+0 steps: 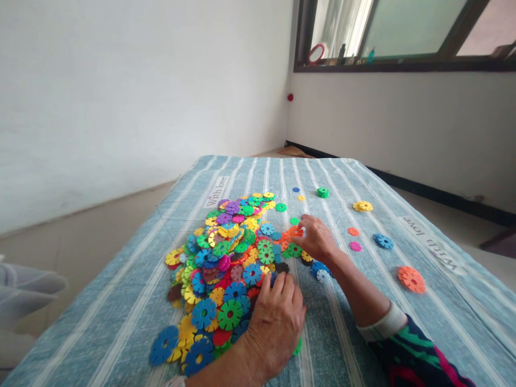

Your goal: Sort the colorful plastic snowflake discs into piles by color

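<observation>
- The left grip (278, 317) lies flat with fingers apart on the disc pile (226, 258); discs under its palm are hidden; its forearm is cut off by the frame edge
- The right grip (318, 239) is pinched together on an orange disc (294, 232); the disc's far side is hidden by the fingers
- The striped sheet (121, 301) reads "With love" beyond the left grip; the same words, upside down, lie right of the right grip
</observation>
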Tool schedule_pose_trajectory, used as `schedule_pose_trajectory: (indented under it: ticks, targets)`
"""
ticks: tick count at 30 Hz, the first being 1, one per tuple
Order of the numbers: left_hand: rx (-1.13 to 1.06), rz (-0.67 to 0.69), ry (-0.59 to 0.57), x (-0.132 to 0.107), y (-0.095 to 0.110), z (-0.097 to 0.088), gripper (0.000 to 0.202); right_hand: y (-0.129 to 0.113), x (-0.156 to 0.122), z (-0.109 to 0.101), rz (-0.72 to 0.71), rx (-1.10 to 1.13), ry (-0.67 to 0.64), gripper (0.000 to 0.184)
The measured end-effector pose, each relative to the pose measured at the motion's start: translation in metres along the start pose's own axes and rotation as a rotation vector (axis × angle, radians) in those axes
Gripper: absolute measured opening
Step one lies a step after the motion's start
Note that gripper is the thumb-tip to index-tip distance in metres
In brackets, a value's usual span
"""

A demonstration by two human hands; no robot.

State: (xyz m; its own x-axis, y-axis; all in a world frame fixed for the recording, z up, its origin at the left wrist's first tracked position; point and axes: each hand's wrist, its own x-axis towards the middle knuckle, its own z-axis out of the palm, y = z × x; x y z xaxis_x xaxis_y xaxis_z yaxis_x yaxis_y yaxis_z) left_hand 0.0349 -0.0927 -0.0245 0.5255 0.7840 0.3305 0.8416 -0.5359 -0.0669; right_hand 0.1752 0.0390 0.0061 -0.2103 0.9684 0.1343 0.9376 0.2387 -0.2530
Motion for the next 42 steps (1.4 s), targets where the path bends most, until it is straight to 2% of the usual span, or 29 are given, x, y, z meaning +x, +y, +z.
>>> schedule_pose_trajectory:
  ticks: [4, 15, 18, 22, 27, 32, 39, 42]
  targets:
    - [-0.003, -0.004, -0.017, -0.001, 0.000, 0.000, 0.027, -0.012, 0.008, -0.004, -0.020, -0.136, -0.129, 0.032]
    - [-0.042, -0.021, -0.014, -0.001, 0.001, 0.000, 0.026, -0.028, 0.024, -0.013, -0.131, -0.254, -0.233, 0.032]
    - [-0.098, -0.056, 0.001, 0.001, -0.002, -0.001, 0.027, -0.027, 0.024, -0.015, -0.149, -0.258, -0.228, 0.033]
    - [-0.124, -0.087, 0.036, 0.008, -0.015, -0.001, 0.040, -0.021, 0.021, -0.012, -0.152, -0.241, -0.187, 0.034]
    - [-0.071, -0.130, 0.003, 0.014, -0.034, 0.000, 0.048, -0.008, 0.013, -0.009, -0.161, -0.175, -0.140, 0.029]
    - [-0.031, -0.213, -0.046, 0.017, -0.038, -0.005, 0.043, -0.001, 0.001, -0.011, -0.212, -0.109, -0.125, 0.020]
    - [0.000, -0.237, -0.051, 0.017, -0.036, -0.009, 0.036, -0.019, -0.008, -0.006, -0.406, -0.068, -0.132, 0.018]
    - [0.008, -0.237, -0.036, 0.017, -0.036, -0.008, 0.035, -0.027, -0.002, -0.003, -0.419, -0.098, -0.174, 0.018]
